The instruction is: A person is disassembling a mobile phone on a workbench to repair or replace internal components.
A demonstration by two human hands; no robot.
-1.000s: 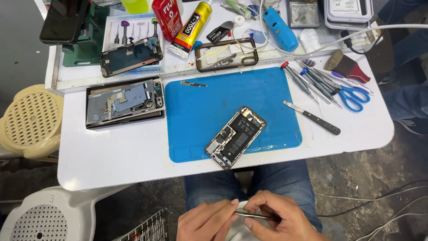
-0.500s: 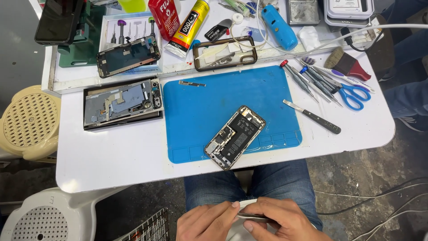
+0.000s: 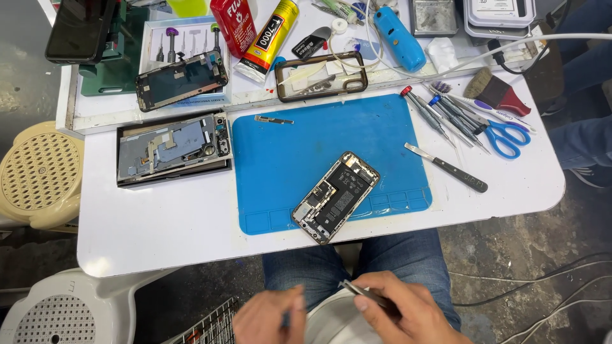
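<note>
Right hand (image 3: pixel 408 312): pinched on tweezers (image 3: pixel 370 296) over lap. Left hand (image 3: pixel 268 318): blurred, grip undeterminable. Risk: any small part dropped here probably falls off-surface, below opened phone (image 3: pixel 336 197).

Bright, even overhead light leaves soft shadows on the white table (image 3: pixel 159 236); both hands at the bottom edge are motion-blurred; corners bend slightly.

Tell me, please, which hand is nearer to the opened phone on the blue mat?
The right hand, slightly. It is below the opened phone, a little to its right, holding tweezers. The left hand is below the phone too, further off to its left, over the lap.
</note>
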